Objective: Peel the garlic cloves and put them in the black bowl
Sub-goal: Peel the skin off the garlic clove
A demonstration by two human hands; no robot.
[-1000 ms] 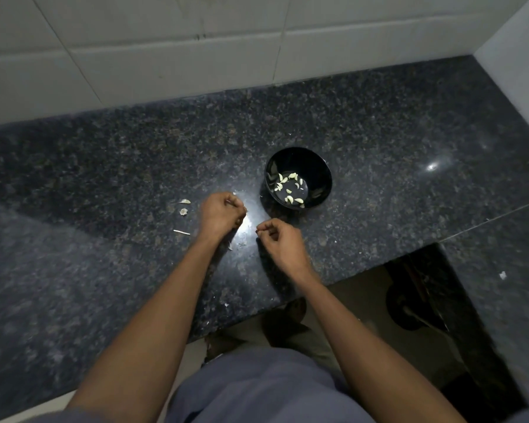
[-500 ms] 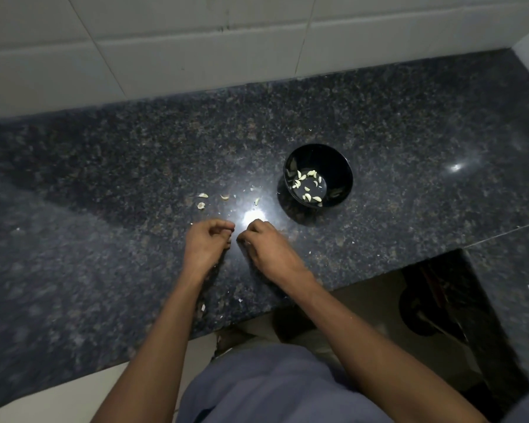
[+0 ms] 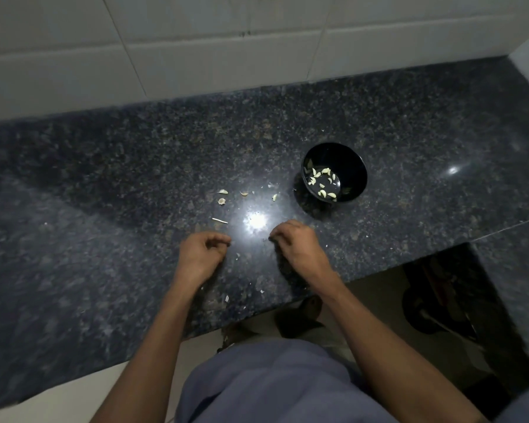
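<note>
The black bowl (image 3: 355, 166) stands on the dark granite counter (image 3: 135, 166) at the right, with several peeled garlic cloves (image 3: 323, 185) in its bottom. Several unpeeled cloves (image 3: 222, 201) lie loose on the counter left of the bowl. Nearer the front edge, my left hand (image 3: 200, 254) has its thumb and fingers curled together in a pinch on a small garlic clove that is almost hidden. My right hand (image 3: 298, 247) hovers a hand's width to the right, fingers curled down toward the counter. Nothing shows in it.
A thin stalk piece (image 3: 219, 220) and small flecks of peel (image 3: 262, 290) lie on the counter near my hands. White wall tiles (image 3: 226, 62) close off the back. A gap (image 3: 434, 300) opens in the counter at the lower right.
My hands were touching half a second ago and have since drawn apart, the left to the left and the right to the right. The view has shifted, so the bowl sits further right.
</note>
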